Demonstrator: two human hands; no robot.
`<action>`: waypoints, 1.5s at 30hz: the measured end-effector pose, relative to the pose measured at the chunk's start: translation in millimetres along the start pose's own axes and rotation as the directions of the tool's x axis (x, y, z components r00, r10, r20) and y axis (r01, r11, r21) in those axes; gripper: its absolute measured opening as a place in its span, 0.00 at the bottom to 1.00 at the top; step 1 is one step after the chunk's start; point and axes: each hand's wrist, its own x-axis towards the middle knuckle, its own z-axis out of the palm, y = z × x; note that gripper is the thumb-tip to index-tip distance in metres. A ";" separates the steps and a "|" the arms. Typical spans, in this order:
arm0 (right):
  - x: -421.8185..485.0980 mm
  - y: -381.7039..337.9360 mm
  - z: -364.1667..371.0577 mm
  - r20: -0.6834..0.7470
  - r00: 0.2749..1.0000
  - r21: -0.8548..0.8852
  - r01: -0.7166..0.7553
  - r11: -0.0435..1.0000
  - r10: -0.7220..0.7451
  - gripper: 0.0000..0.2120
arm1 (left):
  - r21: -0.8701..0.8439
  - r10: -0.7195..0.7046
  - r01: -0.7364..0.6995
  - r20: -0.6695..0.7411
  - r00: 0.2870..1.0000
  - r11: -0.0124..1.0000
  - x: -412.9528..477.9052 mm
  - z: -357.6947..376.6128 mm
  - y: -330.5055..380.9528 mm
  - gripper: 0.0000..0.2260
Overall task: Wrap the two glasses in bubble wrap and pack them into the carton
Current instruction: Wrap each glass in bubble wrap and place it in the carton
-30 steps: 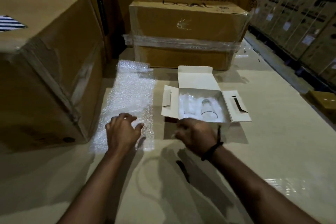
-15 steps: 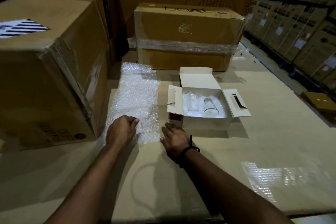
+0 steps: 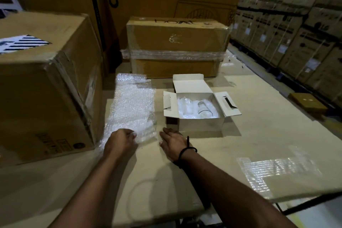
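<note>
Head: two hands (image 3: 119,142) (image 3: 172,143), bubble wrap (image 3: 133,102), one carton (image 3: 201,124)

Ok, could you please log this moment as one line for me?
left hand: grips wrap near end | right hand: flat beside wrap | carton: open, glass inside

We are seeing the bubble wrap (image 3: 133,105) glinting whitish and clear, with a pattern of small dots. The carton (image 3: 201,126) at its right is showing white. The box (image 3: 46,98) at near left is appearing brown, its label (image 3: 22,43) striped black and white. A black band (image 3: 182,153) is circling one wrist.
</note>
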 end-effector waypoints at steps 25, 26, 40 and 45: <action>10.1 -48.8 -71.9 0.399 0.873 0.746 -0.487 0.454 0.281 0.07 | -0.482 0.073 -0.202 -0.274 0.959 0.853 -68.4 11.2 27.4 0.08; 9.3 -44.3 -77.9 0.396 0.884 0.789 -0.466 0.400 0.249 0.11 | -0.532 -0.042 -0.148 -0.329 0.943 0.834 -67.0 11.9 20.9 0.08; -37.5 53.5 -132.7 0.445 0.880 0.710 -0.458 0.535 0.164 0.15 | -0.868 -0.421 0.471 0.373 0.827 0.157 -46.1 10.5 55.8 0.22; -55.3 90.4 -143.1 0.577 0.809 0.422 -0.417 0.805 0.116 0.09 | 0.134 -0.248 0.321 -0.390 0.887 0.938 -39.2 38.1 35.1 0.34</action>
